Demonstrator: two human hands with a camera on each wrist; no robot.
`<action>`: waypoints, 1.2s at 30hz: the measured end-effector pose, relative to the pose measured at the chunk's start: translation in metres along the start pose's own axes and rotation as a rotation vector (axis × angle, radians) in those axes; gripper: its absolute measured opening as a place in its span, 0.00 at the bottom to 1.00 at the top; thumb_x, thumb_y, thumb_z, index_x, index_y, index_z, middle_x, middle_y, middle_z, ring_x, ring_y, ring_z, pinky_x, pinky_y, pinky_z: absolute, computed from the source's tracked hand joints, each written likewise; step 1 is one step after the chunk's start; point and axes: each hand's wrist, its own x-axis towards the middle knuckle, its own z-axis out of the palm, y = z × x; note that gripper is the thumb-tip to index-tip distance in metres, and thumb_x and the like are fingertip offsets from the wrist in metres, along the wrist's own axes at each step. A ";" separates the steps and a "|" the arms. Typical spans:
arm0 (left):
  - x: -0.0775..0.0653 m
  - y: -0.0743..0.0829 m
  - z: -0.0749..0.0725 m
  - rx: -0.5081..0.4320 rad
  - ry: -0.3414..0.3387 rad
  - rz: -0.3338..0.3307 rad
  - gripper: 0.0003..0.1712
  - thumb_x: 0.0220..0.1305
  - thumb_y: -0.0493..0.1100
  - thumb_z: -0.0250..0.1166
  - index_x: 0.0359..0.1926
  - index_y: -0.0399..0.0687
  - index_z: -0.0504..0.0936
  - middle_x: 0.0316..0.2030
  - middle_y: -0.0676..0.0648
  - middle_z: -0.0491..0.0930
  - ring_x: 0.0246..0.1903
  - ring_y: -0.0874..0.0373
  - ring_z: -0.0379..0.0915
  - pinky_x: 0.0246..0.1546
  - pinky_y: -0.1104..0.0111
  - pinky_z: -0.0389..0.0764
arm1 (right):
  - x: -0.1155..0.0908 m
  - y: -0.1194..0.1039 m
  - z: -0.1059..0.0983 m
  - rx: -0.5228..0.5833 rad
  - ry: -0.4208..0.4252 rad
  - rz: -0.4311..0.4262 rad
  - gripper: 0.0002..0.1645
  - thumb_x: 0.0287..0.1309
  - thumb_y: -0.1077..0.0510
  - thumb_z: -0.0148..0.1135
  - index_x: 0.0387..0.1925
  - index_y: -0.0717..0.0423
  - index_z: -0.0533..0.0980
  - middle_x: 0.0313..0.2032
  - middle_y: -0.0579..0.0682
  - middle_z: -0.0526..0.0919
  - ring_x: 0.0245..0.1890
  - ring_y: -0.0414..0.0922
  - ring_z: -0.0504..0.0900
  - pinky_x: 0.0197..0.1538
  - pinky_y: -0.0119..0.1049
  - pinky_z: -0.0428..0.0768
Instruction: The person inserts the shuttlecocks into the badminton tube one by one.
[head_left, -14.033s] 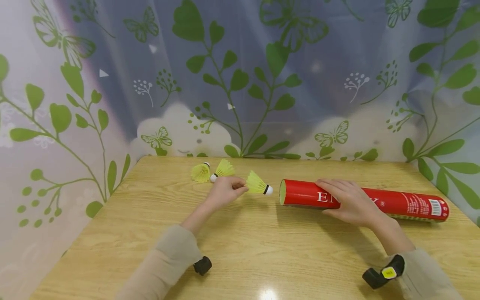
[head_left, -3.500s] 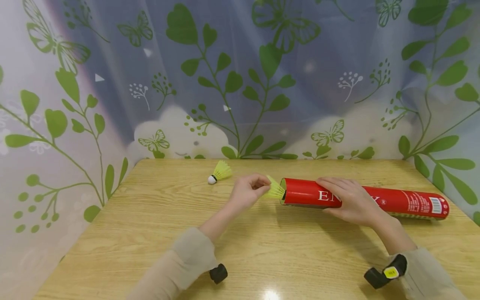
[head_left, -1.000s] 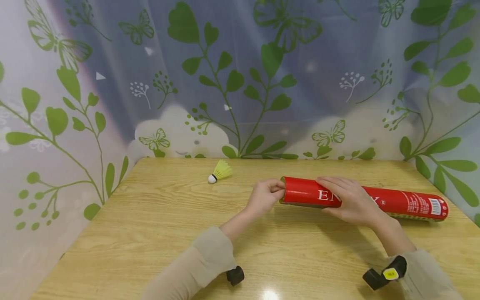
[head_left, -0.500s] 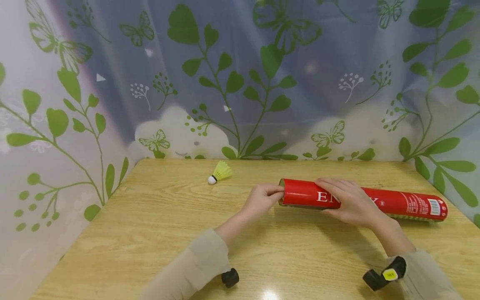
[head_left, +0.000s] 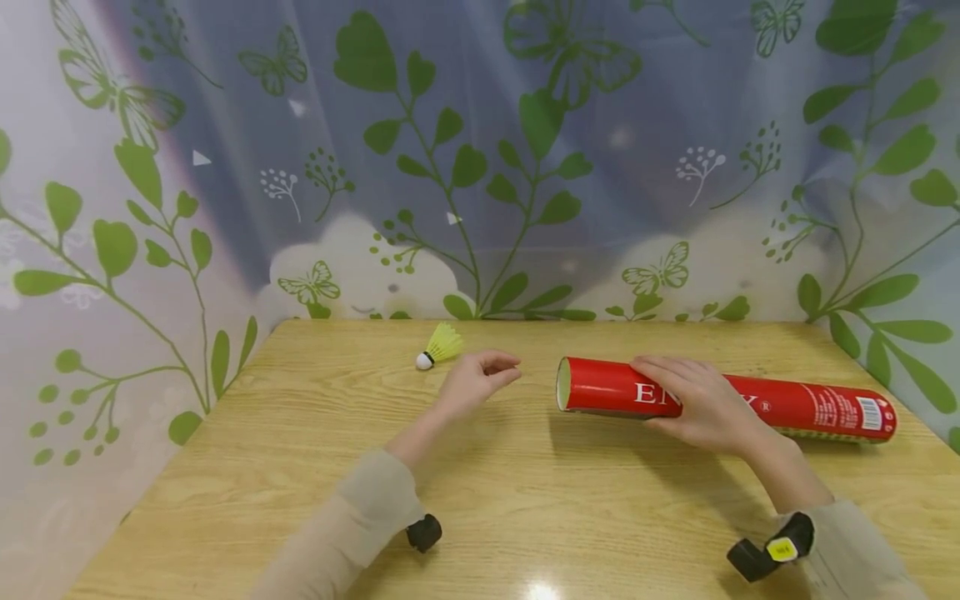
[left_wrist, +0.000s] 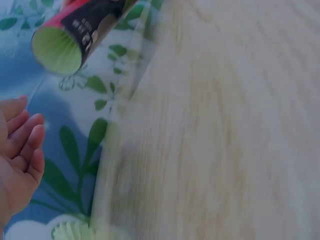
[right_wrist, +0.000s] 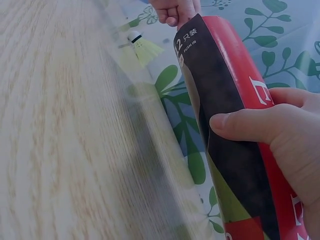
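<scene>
My right hand (head_left: 708, 408) grips the red shuttlecock tube (head_left: 813, 407), its thumb (right_wrist: 245, 127) lying along the black side panel. The tube lies lengthwise, its uncovered mouth pointing left; a yellow-green skirt (left_wrist: 56, 50) fills that mouth in the left wrist view. To the left of the mouth, my left hand (head_left: 472, 385) hovers with relaxed fingers and nothing in them. Close behind it, a yellow shuttlecock (head_left: 442, 342) with a white cork rests on the table. The right wrist view has the left hand's fingers (right_wrist: 172, 11) near the tube mouth.
The wooden table (head_left: 517, 500) reaches back to a blue curtain (head_left: 480, 167) printed with green leaves and butterflies. A black wrist camera (head_left: 425, 533) sits below the left wrist, another black wrist camera (head_left: 753, 557) below the right.
Two shuttlecocks lay on the table and one was in the left hand earlier; one remains outside. The left hand pushed one into the tube, then withdrew leftward, empty. The right hand stayed put.
</scene>
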 end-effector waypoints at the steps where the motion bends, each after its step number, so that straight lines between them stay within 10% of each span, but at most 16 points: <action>1: 0.002 -0.003 -0.005 0.012 0.002 0.003 0.14 0.61 0.43 0.63 0.47 0.43 0.82 0.42 0.47 0.82 0.39 0.57 0.76 0.36 0.68 0.76 | 0.000 0.000 0.000 0.001 0.001 -0.002 0.51 0.24 0.57 0.80 0.58 0.59 0.70 0.52 0.57 0.77 0.50 0.55 0.74 0.49 0.55 0.69; 22: 0.035 -0.043 -0.099 0.226 0.044 -0.119 0.25 0.62 0.48 0.62 0.57 0.41 0.75 0.48 0.41 0.78 0.50 0.46 0.70 0.49 0.54 0.72 | -0.007 0.003 0.000 0.003 -0.021 0.019 0.51 0.24 0.57 0.80 0.58 0.59 0.70 0.53 0.57 0.76 0.51 0.55 0.73 0.49 0.55 0.69; 36: 0.052 -0.060 -0.102 0.317 -0.038 -0.179 0.31 0.61 0.46 0.62 0.63 0.39 0.67 0.59 0.38 0.68 0.50 0.45 0.68 0.45 0.56 0.72 | -0.008 0.003 0.003 -0.013 -0.034 0.023 0.49 0.27 0.55 0.80 0.57 0.60 0.70 0.53 0.56 0.76 0.50 0.55 0.74 0.48 0.55 0.69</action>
